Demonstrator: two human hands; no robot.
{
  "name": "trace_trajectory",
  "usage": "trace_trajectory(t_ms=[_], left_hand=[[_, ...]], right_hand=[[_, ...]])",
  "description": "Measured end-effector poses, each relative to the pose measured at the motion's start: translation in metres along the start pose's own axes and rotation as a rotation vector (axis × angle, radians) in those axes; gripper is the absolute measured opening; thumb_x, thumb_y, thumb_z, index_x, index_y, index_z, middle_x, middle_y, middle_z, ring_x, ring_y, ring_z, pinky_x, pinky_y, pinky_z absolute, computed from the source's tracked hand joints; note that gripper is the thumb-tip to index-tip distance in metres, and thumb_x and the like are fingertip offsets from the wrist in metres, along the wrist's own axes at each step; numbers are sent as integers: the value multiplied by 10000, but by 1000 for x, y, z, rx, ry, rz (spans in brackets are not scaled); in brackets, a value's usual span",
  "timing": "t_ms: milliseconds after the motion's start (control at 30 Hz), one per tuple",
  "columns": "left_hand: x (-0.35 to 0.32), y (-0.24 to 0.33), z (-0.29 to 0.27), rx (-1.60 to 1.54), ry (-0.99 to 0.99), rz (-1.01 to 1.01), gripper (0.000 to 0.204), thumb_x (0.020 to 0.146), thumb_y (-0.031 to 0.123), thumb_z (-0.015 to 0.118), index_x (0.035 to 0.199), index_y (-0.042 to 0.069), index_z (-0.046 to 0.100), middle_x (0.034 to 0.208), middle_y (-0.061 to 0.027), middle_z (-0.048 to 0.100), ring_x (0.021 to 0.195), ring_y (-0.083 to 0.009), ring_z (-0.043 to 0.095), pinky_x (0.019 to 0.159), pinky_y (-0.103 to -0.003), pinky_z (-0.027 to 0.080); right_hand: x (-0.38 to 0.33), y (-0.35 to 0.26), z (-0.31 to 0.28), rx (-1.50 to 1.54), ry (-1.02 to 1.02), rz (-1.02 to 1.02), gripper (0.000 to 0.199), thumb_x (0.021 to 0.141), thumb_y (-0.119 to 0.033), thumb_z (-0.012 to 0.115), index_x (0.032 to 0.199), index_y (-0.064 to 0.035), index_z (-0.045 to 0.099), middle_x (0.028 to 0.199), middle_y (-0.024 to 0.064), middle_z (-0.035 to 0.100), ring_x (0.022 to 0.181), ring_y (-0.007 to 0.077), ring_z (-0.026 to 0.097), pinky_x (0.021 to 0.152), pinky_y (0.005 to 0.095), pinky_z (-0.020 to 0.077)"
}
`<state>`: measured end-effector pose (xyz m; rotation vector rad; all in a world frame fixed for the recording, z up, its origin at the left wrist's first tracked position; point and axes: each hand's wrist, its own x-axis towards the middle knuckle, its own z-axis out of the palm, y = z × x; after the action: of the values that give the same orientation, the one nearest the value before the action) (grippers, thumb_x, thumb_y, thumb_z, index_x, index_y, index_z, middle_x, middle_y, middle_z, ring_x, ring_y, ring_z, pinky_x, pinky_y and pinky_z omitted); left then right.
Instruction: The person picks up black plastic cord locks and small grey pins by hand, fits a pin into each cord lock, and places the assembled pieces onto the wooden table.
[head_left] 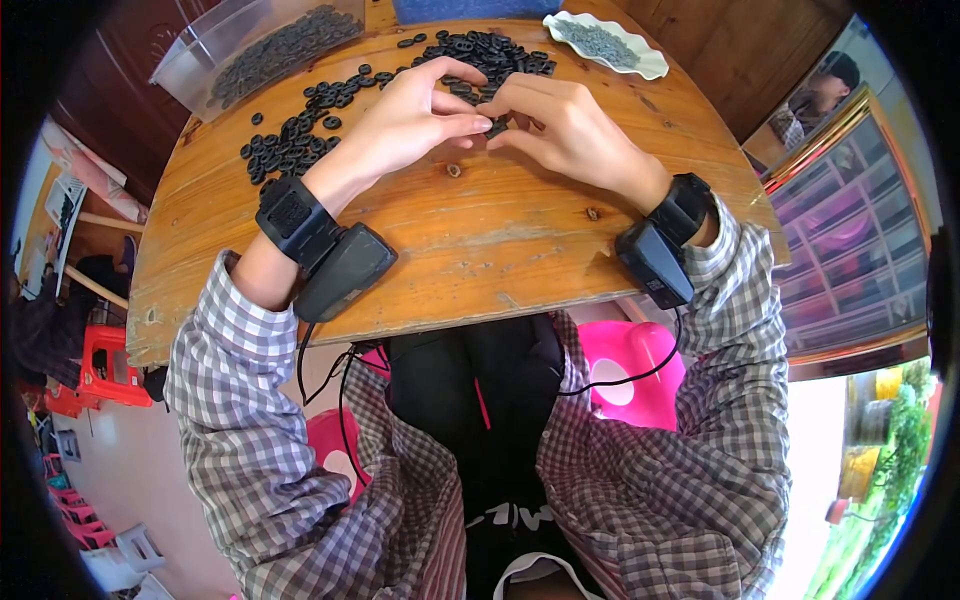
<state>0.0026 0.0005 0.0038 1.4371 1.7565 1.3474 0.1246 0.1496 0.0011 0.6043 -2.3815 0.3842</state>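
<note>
Head view: ring (497,127) half-hidden between fingertips (484,124)

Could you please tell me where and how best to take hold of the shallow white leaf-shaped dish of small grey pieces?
Grip the shallow white leaf-shaped dish by its bare near rim, coming from the person's right. It lies flat, its middle full of small grey pieces, so probably pinch the thin edge and keep it level.

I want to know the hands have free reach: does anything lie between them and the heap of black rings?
Nothing visible does. The left hand and right hand pinch one small black piece together, and the heap of black rings lies just beyond their fingertips.
</note>
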Motion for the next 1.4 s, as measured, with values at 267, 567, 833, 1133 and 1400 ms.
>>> trace_trajectory(t_ms=[267, 567, 833, 1133, 1400], left_hand=[[-4, 2, 4, 5, -6, -30, 279, 809, 35, 568, 1082, -6, 528, 829, -100, 649, 706, -93, 592, 607, -212, 485], [-4, 11, 2, 22, 56, -41, 282, 805, 56, 586, 1071, -19, 528, 850, -113, 648, 773, -126, 611, 657, -222, 498], [3, 6, -12, -149, 146, -21, 279, 812, 89, 585, 1059, -27, 529, 878, -138, 640, 804, -163, 631, 694, -232, 497], [56, 26, -200, 1356, 878, 211, 223, 794, 271, 519, 961, 156, 614, 838, -152, 623, 827, -348, 589, 711, -430, 473], [62, -23, -250, 1395, 853, -122, 218, 797, 238, 509, 916, 90, 617, 904, -165, 612, 883, -335, 571, 757, -424, 456]], right_hand=[[-2, -3, 5, -12, -5, -9, 173, 684, -70, 665, 784, 5, 544, 698, 140, 541, 655, 314, 534, 566, 358, 418], [1, -3, 1, -5, 77, 18, 193, 683, -73, 666, 823, 3, 557, 720, 135, 551, 659, 297, 547, 586, 350, 431], [-3, 23, -19, -138, 43, 96, 354, 679, -123, 688, 980, -5, 544, 941, 124, 548, 850, 264, 548, 716, 324, 458], [-64, 132, -60, -471, 29, 664, 238, 811, -107, 499, 1005, 4, 582, 957, 197, 588, 899, 332, 555, 773, 381, 429], [-63, 144, -52, -588, -141, 828, 323, 754, -15, 443, 1051, -4, 569, 988, 237, 570, 938, 347, 547, 811, 382, 427]])
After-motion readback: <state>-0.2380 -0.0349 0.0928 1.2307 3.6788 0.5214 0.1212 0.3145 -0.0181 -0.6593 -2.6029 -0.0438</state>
